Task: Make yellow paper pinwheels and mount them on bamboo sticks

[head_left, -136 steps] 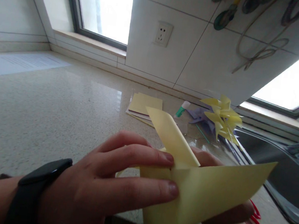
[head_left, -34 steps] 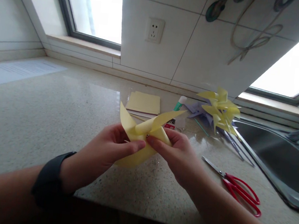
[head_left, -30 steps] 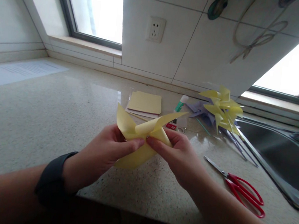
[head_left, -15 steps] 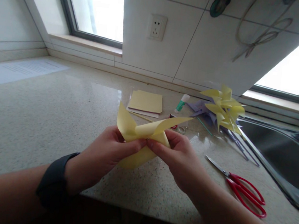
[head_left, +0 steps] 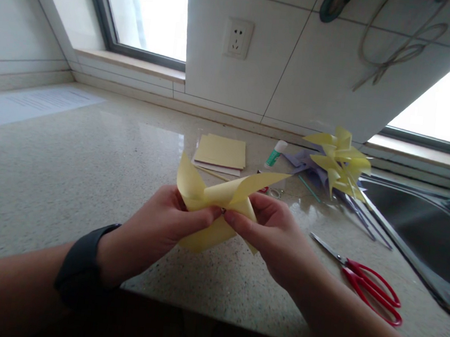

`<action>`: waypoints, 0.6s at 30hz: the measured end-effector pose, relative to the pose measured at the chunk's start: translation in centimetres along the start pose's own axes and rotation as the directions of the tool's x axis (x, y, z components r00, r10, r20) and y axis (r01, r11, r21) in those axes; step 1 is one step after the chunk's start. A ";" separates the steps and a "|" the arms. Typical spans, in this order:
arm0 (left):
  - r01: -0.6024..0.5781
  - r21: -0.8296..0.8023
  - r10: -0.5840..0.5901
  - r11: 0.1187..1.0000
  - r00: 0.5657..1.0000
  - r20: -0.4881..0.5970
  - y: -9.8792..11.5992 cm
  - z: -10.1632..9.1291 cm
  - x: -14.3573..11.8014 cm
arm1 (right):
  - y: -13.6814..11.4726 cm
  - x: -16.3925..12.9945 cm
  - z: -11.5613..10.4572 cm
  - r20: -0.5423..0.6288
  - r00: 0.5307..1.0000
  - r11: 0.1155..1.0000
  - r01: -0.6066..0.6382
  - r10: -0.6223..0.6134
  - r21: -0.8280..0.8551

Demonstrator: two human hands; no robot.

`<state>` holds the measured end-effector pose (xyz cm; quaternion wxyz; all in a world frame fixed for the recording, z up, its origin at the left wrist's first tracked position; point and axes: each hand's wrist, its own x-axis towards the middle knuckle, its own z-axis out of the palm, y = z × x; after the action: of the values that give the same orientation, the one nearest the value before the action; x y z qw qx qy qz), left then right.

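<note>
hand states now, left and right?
Left hand: closed, pinching the yellow paper pinwheel at its centre.
Right hand: closed, pinching the same pinwheel from the other side.

Tiled kitchen corner lit by daylight

A speckled stone bench [head_left: 68, 168] runs under white wall tiles [head_left: 299, 74] with a socket [head_left: 238, 38]. Bright windows [head_left: 149, 10] stand left and right, each over a pale sill [head_left: 131, 64]. Cords [head_left: 398, 47] hang on the wall, and a steel sink [head_left: 422, 237] is set in at the right.
</note>
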<state>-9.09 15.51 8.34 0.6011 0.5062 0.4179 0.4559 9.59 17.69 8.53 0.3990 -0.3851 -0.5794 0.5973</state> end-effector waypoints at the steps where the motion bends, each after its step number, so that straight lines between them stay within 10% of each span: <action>1: -0.001 0.011 0.001 1.000 1.000 0.003 0.1 0.0 0.0 | 0.0 -0.1 0.0 0.006 1.000 1.000 0.001 -0.001 0.002; 18: 0.063 -0.030 -0.061 0.998 0.995 0.084 0.4 -0.1 0.2 | -0.3 -0.1 -0.2 0.052 0.997 0.998 -0.053 0.052 0.019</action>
<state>-9.22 15.71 8.75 0.6398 0.5016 0.4007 0.4224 9.80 17.69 8.83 0.3721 -0.3806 -0.5730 0.6232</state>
